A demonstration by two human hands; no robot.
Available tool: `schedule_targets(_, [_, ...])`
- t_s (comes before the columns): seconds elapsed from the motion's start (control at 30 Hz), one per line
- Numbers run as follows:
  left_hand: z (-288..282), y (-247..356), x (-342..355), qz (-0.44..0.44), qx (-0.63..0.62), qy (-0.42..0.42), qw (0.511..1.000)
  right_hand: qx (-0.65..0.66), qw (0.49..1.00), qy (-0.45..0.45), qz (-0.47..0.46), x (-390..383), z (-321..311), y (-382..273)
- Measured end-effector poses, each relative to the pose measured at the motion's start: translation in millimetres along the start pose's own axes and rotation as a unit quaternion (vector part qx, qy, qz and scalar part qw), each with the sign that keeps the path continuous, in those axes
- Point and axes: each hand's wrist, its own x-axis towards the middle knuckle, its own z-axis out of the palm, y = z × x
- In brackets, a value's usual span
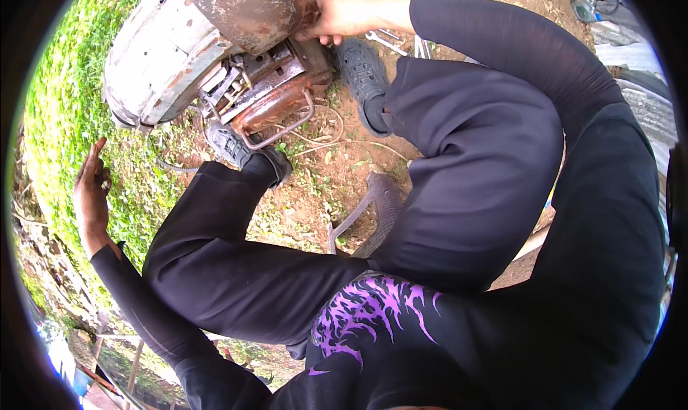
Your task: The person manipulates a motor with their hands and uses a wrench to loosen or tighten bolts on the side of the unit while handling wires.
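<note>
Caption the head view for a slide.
Seated person's right hand grips a rusty machine on bare dirt; left hand raised open over grass.

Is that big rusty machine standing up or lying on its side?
Tipped on its side. The rusty machine leans over the dirt, its metal base frame facing out sideways, while the right hand touches it.

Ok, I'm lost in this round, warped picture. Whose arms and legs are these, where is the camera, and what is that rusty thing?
The camera sits on the person's head and looks down, so its fisheye lens bends everything. The black trousers and sleeves are the person's own; they sit low on a plastic stool. The right hand reaches forward and touches a rusty old engine lying on bare dirt. The left hand is raised, open and empty, over the grass. Spanners lie on the ground beyond the right shoe.
</note>
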Motion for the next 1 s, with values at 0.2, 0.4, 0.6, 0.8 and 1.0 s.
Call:
schedule_targets(0.2, [13, 20, -6, 0.015, 0.003, 0.000, 1.000, 0.125, 0.987, 0.102, 0.021, 4, 28, 3])
schedule_targets(0.4, [8, 15, -15, 0.088, 0.059, 0.039, 0.994, 0.027, 0.989, 0.133, 0.063, 2, 45, -4])
schedule_targets(0.6, [-1, 24, -44, 0.189, 0.038, 0.122, 0.974, 0.162, 0.963, 0.215, 0.030, 4, 37, -3])
schedule_targets(0.8, [51, 58, -81, 0.153, -0.050, 0.153, 0.975, 0.105, 0.979, 0.174, 0.022, 1, 25, -11])
schedule_targets(1.0, [84, 56, -100, 0.136, -0.010, 0.123, 0.983, 0.201, 0.957, 0.207, -0.008, -4, 35, -5])
